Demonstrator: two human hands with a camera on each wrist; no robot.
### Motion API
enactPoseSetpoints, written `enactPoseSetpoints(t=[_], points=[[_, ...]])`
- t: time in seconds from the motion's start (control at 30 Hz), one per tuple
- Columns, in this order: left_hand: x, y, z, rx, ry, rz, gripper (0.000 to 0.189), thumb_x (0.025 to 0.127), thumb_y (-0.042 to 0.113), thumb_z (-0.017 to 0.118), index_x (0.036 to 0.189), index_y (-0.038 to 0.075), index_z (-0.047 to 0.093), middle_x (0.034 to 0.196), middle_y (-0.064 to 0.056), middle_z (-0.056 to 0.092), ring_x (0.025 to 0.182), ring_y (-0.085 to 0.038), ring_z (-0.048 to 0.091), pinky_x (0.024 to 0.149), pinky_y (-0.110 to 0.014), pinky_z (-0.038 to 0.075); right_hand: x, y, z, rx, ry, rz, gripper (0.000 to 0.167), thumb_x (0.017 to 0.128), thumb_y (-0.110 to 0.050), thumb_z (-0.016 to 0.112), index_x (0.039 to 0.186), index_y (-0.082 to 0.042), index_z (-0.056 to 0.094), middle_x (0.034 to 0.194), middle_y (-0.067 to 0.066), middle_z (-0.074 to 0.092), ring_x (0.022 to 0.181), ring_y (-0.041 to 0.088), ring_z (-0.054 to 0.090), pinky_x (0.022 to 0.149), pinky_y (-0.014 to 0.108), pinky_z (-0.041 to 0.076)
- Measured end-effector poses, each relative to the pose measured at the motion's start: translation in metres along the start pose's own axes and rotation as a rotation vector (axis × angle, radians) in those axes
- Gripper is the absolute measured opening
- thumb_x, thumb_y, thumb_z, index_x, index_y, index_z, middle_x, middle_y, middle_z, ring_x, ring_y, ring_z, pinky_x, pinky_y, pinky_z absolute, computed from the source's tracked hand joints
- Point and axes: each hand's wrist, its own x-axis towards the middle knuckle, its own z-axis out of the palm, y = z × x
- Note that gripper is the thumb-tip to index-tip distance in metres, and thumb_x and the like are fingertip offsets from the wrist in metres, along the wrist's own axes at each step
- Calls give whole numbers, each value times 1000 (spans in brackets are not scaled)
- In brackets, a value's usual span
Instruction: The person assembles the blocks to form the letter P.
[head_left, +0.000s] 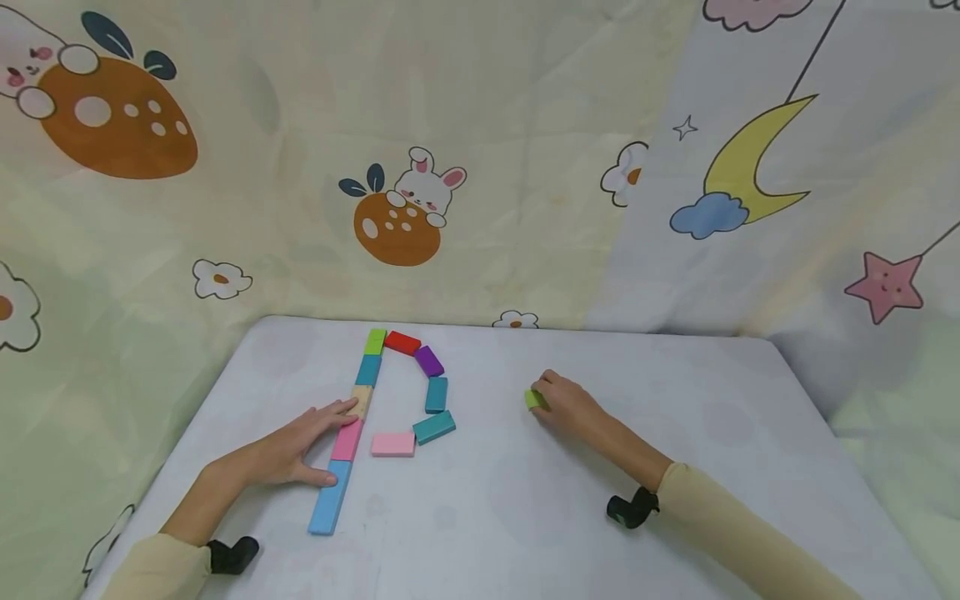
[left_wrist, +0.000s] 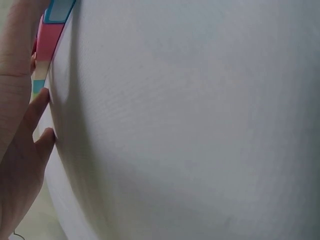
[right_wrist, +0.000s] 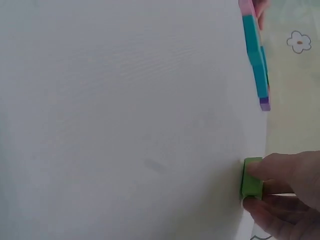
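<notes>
My right hand (head_left: 570,407) pinches a light green block (head_left: 535,399) between thumb and fingers on the right half of the table. In the right wrist view the thumb lies on the green block (right_wrist: 252,177), with fingers at its lower end. My left hand (head_left: 292,446) is spread beside a slanted line of blocks. Its fingertips touch the beige block (head_left: 363,397) and the edge of the pink block (head_left: 347,442); its thumb reaches the light blue block (head_left: 330,500). A teal block (head_left: 368,370) and a lime block (head_left: 375,342) top this line.
From the line's top a curve runs through a red block (head_left: 402,342), a purple block (head_left: 429,361), a teal block (head_left: 437,395), another teal block (head_left: 434,427) and a light pink block (head_left: 393,445). All lie on the white table (head_left: 637,542). A printed cloth (head_left: 525,167) hangs behind.
</notes>
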Motion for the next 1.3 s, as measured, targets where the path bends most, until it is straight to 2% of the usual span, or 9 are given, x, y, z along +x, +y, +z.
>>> enactPoseSetpoints(t=[0.07,0.13,0.23,0.3,0.43,0.57,0.7,0.87,1.3], points=[[1,0,0,10,-3,-7,85,73,61,74,145,29,40,162,-1,25,148,-31,25,120,-45,15,4,-8,-3,59,-8,-1,31,85,-17,73,110,0,66,100,8,60,81,13,55,71,26,52],[1,1,0,19,-1,-10,86,72,61,74,144,29,41,161,-2,26,147,-32,27,114,-59,20,8,-24,-6,137,-9,-12,31,85,-20,74,109,-2,67,99,6,61,83,13,57,73,25,53],[2,1,0,31,1,-21,86,71,62,74,144,30,41,161,-1,27,147,-31,27,114,-59,21,16,-60,-8,235,-12,-58,32,84,-26,75,108,-6,67,98,3,63,88,14,61,76,23,55],[2,1,0,43,5,-20,86,71,63,74,144,31,41,161,0,27,147,-30,28,114,-58,21,22,-89,-4,252,-13,-111,33,83,-29,76,108,-9,68,98,1,65,90,13,62,77,20,55],[-1,-1,1,25,13,-2,85,72,62,74,144,30,41,161,0,26,147,-31,27,116,-59,20,38,-147,12,220,-43,-244,36,84,-37,75,110,-13,69,101,-3,67,90,8,60,72,10,49],[-1,0,1,-2,21,31,84,74,59,74,145,28,40,161,-2,27,147,-33,26,113,-64,22,54,-185,32,148,-66,-330,37,85,-40,72,112,-15,68,99,-5,67,85,3,56,66,5,43],[1,-1,0,-12,17,41,83,75,57,74,145,29,39,161,-3,27,147,-33,25,113,-64,22,62,-199,49,67,-56,-329,38,85,-42,73,112,-16,68,94,-7,66,82,2,54,65,5,42],[0,-1,-1,-32,4,34,84,74,57,75,145,29,39,162,-3,26,148,-34,24,115,-66,20,65,-203,62,31,-53,-299,41,83,-44,73,113,-17,68,96,-7,67,86,3,56,67,6,43],[3,-2,-2,-29,-13,10,86,73,58,75,145,28,39,162,-1,25,148,-34,23,115,-67,19,66,-207,64,-61,-61,-273,51,84,-46,71,126,-18,65,110,-3,68,91,6,58,74,11,50]])
